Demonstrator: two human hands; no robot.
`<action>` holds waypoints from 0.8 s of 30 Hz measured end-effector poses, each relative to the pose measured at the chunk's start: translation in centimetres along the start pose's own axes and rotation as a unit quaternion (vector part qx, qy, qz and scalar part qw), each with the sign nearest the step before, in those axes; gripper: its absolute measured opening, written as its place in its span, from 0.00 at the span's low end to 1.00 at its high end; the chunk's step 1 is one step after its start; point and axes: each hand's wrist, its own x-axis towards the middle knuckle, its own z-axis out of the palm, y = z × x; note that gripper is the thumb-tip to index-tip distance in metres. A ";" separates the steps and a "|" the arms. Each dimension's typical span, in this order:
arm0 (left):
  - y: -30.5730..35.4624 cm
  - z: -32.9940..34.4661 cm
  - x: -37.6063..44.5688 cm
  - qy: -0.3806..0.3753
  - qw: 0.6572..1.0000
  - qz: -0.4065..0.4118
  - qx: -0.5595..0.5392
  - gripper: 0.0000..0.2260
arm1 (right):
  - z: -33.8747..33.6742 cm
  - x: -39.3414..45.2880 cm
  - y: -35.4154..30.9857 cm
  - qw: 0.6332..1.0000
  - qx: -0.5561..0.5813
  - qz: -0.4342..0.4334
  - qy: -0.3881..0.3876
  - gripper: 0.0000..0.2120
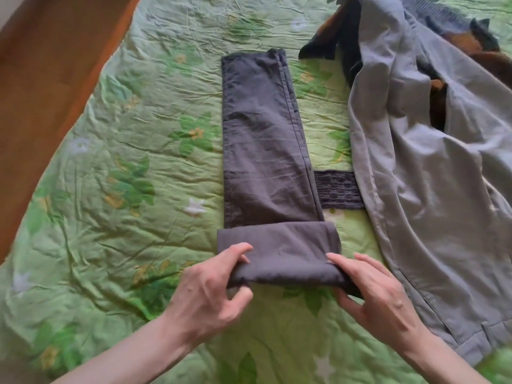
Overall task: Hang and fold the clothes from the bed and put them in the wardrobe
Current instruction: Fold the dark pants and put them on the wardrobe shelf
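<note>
Your left hand (213, 286) and right hand (379, 295) pinch the soft, limp trousers (263, 151) (at the rolled end); grip both edges.

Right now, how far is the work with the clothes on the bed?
Early. Done: the trousers lie flat and narrow on the bedspread. In hand: the left hand and right hand grip the near end, which is turned over in one fold or roll. Left: finishing the trousers, then the grey jacket with the dark and brown clothes under it. No wardrobe is in view.
</note>
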 end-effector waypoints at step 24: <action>-1.0 4.1 -1.2 0.097 0.908 -0.325 -0.246 0.32 | 4.8 6.7 -2.5 0.904 0.194 0.367 0.100 0.25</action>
